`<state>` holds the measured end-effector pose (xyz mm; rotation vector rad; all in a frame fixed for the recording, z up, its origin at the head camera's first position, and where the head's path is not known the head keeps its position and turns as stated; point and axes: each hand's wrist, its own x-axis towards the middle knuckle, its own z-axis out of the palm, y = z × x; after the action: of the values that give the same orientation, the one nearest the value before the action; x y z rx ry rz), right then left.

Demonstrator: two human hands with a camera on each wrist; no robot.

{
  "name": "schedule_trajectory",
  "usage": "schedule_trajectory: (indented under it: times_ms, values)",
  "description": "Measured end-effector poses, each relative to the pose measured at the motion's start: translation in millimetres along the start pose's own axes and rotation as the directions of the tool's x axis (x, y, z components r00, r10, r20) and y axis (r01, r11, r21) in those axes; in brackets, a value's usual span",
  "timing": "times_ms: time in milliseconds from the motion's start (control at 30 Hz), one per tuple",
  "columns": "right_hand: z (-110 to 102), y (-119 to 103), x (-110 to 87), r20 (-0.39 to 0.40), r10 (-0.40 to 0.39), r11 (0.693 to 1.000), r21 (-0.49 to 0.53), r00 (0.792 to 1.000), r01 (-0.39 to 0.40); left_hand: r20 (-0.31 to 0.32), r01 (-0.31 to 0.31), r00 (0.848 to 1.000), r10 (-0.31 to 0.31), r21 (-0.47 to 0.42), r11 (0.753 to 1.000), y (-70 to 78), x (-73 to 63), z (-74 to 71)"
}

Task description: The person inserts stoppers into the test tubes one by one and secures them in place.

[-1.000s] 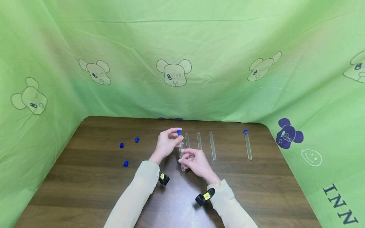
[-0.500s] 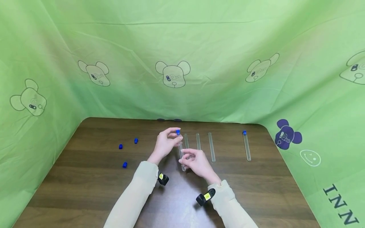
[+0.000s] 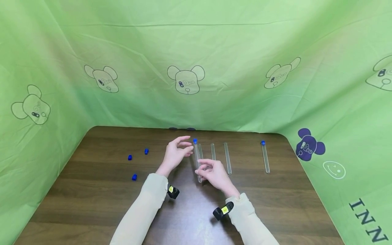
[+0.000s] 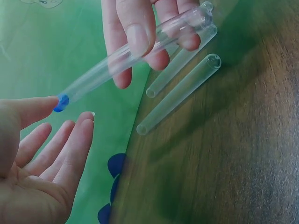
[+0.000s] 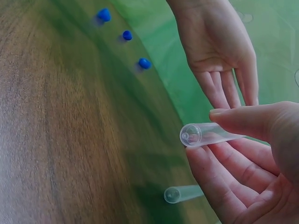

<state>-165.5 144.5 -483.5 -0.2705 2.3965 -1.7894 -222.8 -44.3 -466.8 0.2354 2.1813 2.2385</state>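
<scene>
My right hand (image 3: 215,174) pinches a clear test tube (image 3: 197,156) near its rounded lower end, between thumb and fingers. A blue cap (image 3: 195,141) sits on the tube's far end. Just left of that cap is my left hand (image 3: 176,153), its fingers spread and relaxed, holding nothing. In the left wrist view its thumb overlaps the edge of the cap (image 4: 61,103). The right wrist view shows the tube's rounded end (image 5: 190,135) under the right thumb. Behind and right of the held tube lie three uncapped tubes (image 3: 227,158), one partly hidden by it.
Three loose blue caps lie on the left of the wooden table (image 3: 101,204), among them a nearer cap (image 3: 134,177) and a farther cap (image 3: 146,151). A capped tube (image 3: 265,158) lies far right. Green cloth (image 3: 186,109) encloses the back and sides.
My left hand has let go of the tube's capped end and drawn back to the left. My right hand has shifted the tube slightly right.
</scene>
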Motion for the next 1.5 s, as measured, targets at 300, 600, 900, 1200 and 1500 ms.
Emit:
schedule_trajectory:
  times_ms: [300,600,900,1200,1500]
  values:
    - [-8.1,0.1,0.0,-0.02,0.017,1.0,0.021,1.0,-0.016,0.005,0.039,0.999,-0.039,0.007,0.999,-3.1,-2.1,-8.7]
    - [-17.5,3.1,-1.5,-0.049,0.029,0.998,0.062,0.998,-0.026,-0.015,0.03,0.999,-0.03,0.031,0.999,-1.2,-6.4,-21.1]
    - [-29.3,3.1,-4.2,-0.087,0.055,0.997,0.062,0.995,-0.049,-0.037,0.046,0.998,-0.043,0.085,0.995,-8.7,-7.1,-37.0]
    - [-41.0,6.6,-4.8,-0.13,0.053,0.998,0.04,0.99,-0.048,-0.077,0.082,0.995,-0.067,0.211,0.974,-11.6,-13.3,-54.9]
    - [-50.4,8.0,-8.7,-0.147,0.061,0.997,0.047,0.987,-0.054,-0.113,0.055,0.993,-0.01,0.396,0.917,-5.9,-15.1,-72.6]
